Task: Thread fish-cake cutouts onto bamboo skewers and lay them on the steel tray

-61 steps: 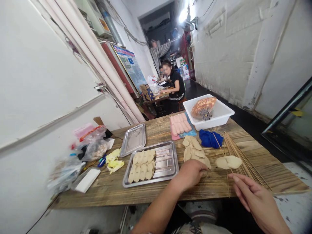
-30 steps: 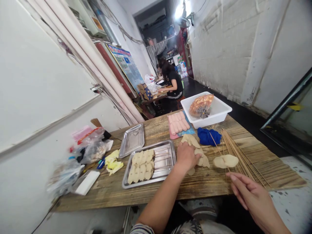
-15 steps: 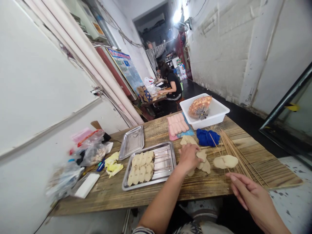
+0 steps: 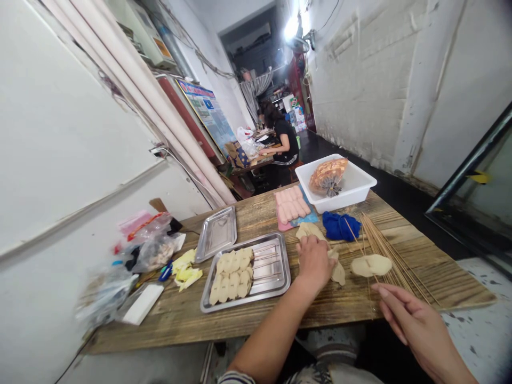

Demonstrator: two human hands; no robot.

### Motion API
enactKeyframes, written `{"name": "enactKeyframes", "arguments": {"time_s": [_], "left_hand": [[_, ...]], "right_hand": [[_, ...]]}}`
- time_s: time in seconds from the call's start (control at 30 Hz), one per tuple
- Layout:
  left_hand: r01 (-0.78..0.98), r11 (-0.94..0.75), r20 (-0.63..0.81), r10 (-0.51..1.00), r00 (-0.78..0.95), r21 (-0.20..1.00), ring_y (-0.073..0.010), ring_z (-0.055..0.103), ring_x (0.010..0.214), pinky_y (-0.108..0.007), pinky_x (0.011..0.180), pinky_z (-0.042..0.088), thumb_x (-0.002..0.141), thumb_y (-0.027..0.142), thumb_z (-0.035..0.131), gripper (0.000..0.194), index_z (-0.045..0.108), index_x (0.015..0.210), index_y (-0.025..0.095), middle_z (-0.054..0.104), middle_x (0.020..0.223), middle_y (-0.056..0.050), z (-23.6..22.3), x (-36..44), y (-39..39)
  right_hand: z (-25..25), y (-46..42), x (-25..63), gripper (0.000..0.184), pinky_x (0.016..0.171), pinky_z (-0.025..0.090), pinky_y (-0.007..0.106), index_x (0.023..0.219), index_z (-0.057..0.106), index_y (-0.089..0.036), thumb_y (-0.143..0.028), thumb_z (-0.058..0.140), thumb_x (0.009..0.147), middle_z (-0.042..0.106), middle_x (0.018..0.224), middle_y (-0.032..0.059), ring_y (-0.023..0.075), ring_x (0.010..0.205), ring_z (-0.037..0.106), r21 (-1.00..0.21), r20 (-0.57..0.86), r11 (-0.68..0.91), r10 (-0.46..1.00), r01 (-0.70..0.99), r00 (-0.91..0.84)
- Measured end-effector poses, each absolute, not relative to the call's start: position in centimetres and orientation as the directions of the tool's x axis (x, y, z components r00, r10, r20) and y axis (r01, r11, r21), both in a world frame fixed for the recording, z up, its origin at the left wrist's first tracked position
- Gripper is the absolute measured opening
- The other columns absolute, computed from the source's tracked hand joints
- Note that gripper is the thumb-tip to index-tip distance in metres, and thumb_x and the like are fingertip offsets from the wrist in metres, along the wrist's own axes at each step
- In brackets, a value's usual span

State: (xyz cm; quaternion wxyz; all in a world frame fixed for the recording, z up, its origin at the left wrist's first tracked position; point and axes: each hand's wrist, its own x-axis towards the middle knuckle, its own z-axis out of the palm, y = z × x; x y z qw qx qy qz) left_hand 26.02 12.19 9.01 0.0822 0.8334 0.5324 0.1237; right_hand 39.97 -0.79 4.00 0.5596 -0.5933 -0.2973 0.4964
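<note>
My left hand (image 4: 316, 262) rests on a loose pile of thin, pale beige oval slices (image 4: 339, 273), its fingers curled down over them. Its fingertips are partly hidden, with slices showing at both sides. Between the thumb and fingers of my right hand (image 4: 404, 309) is a thin wooden skewer (image 4: 368, 290). Pale slices (image 4: 371, 265) are threaded on this skewer, held just above the table. Left of the pile, a metal tray (image 4: 285, 274) holds several finished skewers of such slices (image 4: 232, 274), their sticks pointing right.
Loose bamboo skewers (image 4: 386, 240) lie beside a blue cloth (image 4: 340, 226). Behind are pink sausages (image 4: 292, 202) and a white tub (image 4: 358, 192) holding a bagged bundle. A second metal tray (image 4: 218, 232), yellow wrapping (image 4: 187, 269) and plastic bags (image 4: 156, 250) lie left. A person (image 4: 284, 133) sits farther back.
My left hand has shifted slightly right and toward me over the pile, covering more of the slices. My right hand holds its skewer almost still.
</note>
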Motion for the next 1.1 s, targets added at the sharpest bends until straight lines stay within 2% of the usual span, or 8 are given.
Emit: {"name": "enactKeyframes", "arguments": {"time_s": [0.23, 0.37, 0.43, 0.5, 0.6, 0.7, 0.87, 1.1], "left_hand": [[0.779, -0.484, 0.151, 0.873, 0.465, 0.398, -0.0227, 0.051, 0.090, -0.041, 0.084, 0.031, 0.076, 0.023, 0.053, 0.009, 0.062, 0.076, 0.021, 0.063, 0.082, -0.006, 8.9, 26.5, 11.6], [0.571, -0.403, 0.201, 0.901, 0.384, 0.716, -0.0158, 0.055, 0.076, -0.031, 0.075, 0.039, 0.076, 0.024, 0.053, 0.007, 0.057, 0.078, 0.020, 0.062, 0.076, -0.001, 8.3, 26.4, 11.9], [0.359, -0.263, 0.145, 0.935, 0.323, 0.895, -0.0122, 0.055, 0.065, -0.026, 0.065, 0.042, 0.075, 0.025, 0.054, 0.008, 0.053, 0.078, 0.018, 0.060, 0.069, 0.001, 8.1, 26.2, 12.4], [0.117, -0.065, 0.032, 0.964, 0.265, 0.991, -0.0107, 0.054, 0.057, -0.025, 0.060, 0.043, 0.073, 0.030, 0.057, 0.016, 0.049, 0.078, 0.018, 0.057, 0.062, 0.003, 8.1, 25.8, 12.9], [-0.199, 0.166, -0.122, 0.969, 0.216, 0.966, -0.0110, 0.056, 0.057, -0.026, 0.058, 0.046, 0.067, 0.034, 0.065, 0.029, 0.046, 0.081, 0.018, 0.058, 0.064, 0.002, 8.6, 24.8, 13.7], [-0.366, 0.276, -0.201, 0.952, 0.230, 0.889, -0.0105, 0.059, 0.061, -0.025, 0.061, 0.048, 0.062, 0.031, 0.071, 0.035, 0.050, 0.085, 0.016, 0.061, 0.072, 0.000, 9.3, 23.8, 14.3], [-0.439, 0.289, -0.189, 0.947, 0.258, 0.850, -0.0091, 0.059, 0.068, -0.024, 0.067, 0.049, 0.056, 0.023, 0.076, 0.034, 0.059, 0.084, 0.013, 0.063, 0.079, -0.002, 9.6, 22.7, 14.8], [-0.421, 0.194, -0.129, 0.976, 0.178, 0.886, -0.0073, 0.053, 0.059, -0.022, 0.061, 0.043, 0.053, 0.025, 0.077, 0.031, 0.064, 0.078, 0.012, 0.062, 0.069, -0.001, 9.3, 22.4, 15.1]], "right_hand": [[3.8, -0.7, 40.1, 0.038, 0.034, 0.018, 0.017, 0.096, 0.057, -0.016, -0.048, 0.057, 0.077, 0.046, 0.051, -0.0074, 0.0041, 0.034, 0.030, -0.965, -0.237, -0.181, 0.912, -0.190, 0.334], [4.0, -0.7, 40.2, 0.039, 0.033, 0.019, 0.017, 0.098, 0.058, -0.016, -0.048, 0.057, 0.077, 0.047, 0.051, -0.0072, 0.0037, 0.034, 0.031, -0.968, -0.224, -0.166, 0.912, -0.190, 0.343], [4.2, -0.8, 40.1, 0.039, 0.033, 0.019, 0.017, 0.099, 0.058, -0.016, -0.048, 0.057, 0.077, 0.046, 0.051, -0.0073, 0.0036, 0.034, 0.031, -0.970, -0.216, -0.160, 0.912, -0.181, 0.348], [4.4, -1.0, 40.1, 0.039, 0.033, 0.019, 0.017, 0.100, 0.057, -0.016, -0.048, 0.057, 0.077, 0.046, 0.050, -0.0077, 0.0037, 0.033, 0.031, -0.970, -0.218, -0.165, 0.912, -0.177, 0.346], [4.3, -1.6, 39.9, 0.039, 0.033, 0.019, 0.017, 0.100, 0.057, -0.018, -0.049, 0.056, 0.077, 0.045, 0.050, -0.0076, 0.0043, 0.034, 0.030, -0.967, -0.235, -0.189, 0.921, -0.171, 0.310], [4.3, -2.0, 39.6, 0.038, 0.034, 0.020, 0.017, 0.099, 0.057, -0.020, -0.050, 0.056, 0.077, 0.046, 0.051, -0.0073, 0.0050, 0.035, 0.031, -0.955, -0.279, -0.243, 0.929, -0.169, 0.244], [4.6, -2.2, 38.7, 0.038, 0.037, 0.024, 0.019, 0.093, 0.063, -0.019, -0.051, 0.059, 0.073, 0.046, 0.046, -0.0061, 0.0072, 0.039, 0.034, -0.955, -0.282, -0.264, 0.949, -0.134, 0.140], [4.2, -2.1, 38.3, 0.038, 0.044, 0.033, 0.022, 0.095, 0.067, -0.015, -0.046, 0.057, 0.076, 0.048, 0.047, -0.0039, 0.0101, 0.046, 0.042, -0.978, -0.207, -0.205, 0.973, -0.032, 0.098]]}}
